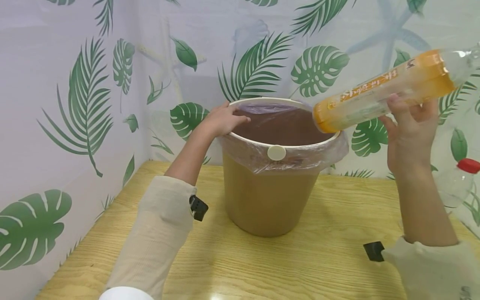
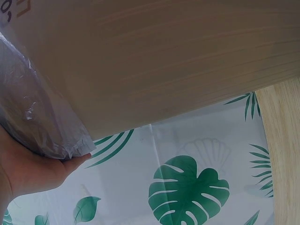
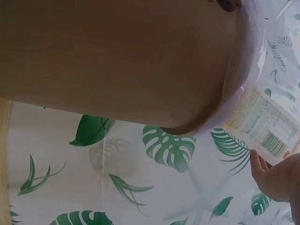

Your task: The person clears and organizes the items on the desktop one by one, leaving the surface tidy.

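A brown trash bin (image 1: 270, 200) stands on the table, lined with a thin clear plastic bag (image 1: 300, 156) folded down over its pale rim. My left hand (image 1: 224, 120) grips the left side of that rim, thumb over the edge; in the left wrist view, this hand (image 2: 37, 171) lies against the bag's outer fold. My right hand (image 1: 412, 129) holds a clear plastic bottle (image 1: 390, 89) with an orange and white label. The bottle slants, its base down over the bin's right rim and its neck up to the right. A barcode shows on its label (image 3: 265, 129) in the right wrist view.
Another clear bottle (image 1: 455, 183) with a red cap stands at the right edge, partly behind my right forearm. Leaf-patterned sheeting (image 1: 262, 50) covers the walls behind and left of the wooden table (image 1: 240, 266). A white round object (image 1: 125, 293) shows at the bottom edge.
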### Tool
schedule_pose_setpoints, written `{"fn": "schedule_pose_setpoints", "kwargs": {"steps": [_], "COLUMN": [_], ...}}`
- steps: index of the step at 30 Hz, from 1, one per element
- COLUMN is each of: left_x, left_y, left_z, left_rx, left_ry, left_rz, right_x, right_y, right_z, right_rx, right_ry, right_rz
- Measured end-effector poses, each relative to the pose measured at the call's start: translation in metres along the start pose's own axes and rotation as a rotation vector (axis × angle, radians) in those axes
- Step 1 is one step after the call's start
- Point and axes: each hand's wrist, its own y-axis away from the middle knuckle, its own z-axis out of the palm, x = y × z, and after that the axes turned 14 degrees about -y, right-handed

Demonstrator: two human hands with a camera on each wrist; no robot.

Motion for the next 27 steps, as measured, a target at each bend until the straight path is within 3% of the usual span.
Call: {"fn": "schedule_pose_setpoints", "kwargs": {"steps": [12,27], "left_x": [-0.001,0.000], "left_y": [0.001,-0.003], "left_z": [-0.001,0.001], "left_rx": [-0.005,0.000], "left_ry": [0.003,-0.002], "left_rz": [-0.008,-0.006], "right_x": [0.025,0.047], "right_y": [0.007,0.013], "right_z": [0.001,0.002], "right_rx": [-0.023,-0.035], "right_ry": [0.125,0.137], "right_rz": [0.071,0.125]}}
